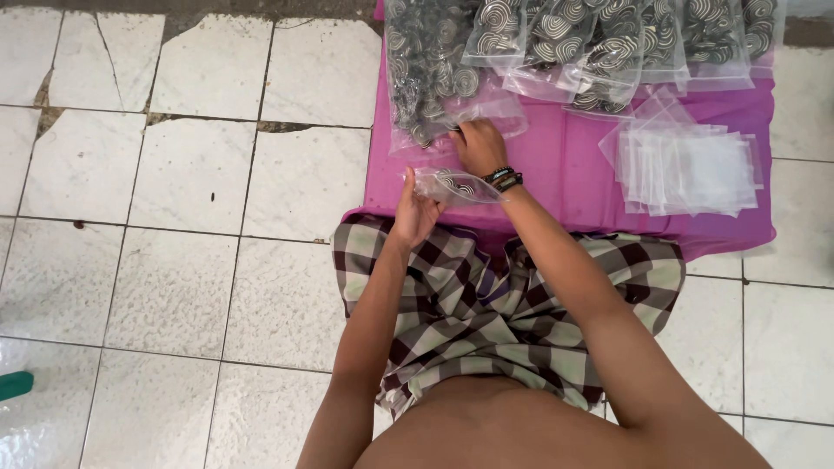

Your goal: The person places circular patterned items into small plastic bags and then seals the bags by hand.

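Head view, looking down at a person seated on a cracked white tile floor, lap covered by a checked cloth. Left hand closed on the near end of a small clear bag, thumb up along its edge; a few black-and-white spiral discs visible inside. Bag held level just above the near edge of a pink cloth, between the two hands. Right hand, wrist wrapped in a beaded bracelet, reaching forward with fingers curled at the mouth of a large clear bag full of the same spiral discs; whether anything is pinched between the fingers cannot be told. Further filled bags lined along the far edge of the pink cloth. Stack of empty clear bags to the right, well apart from both hands. Green object at the left border.
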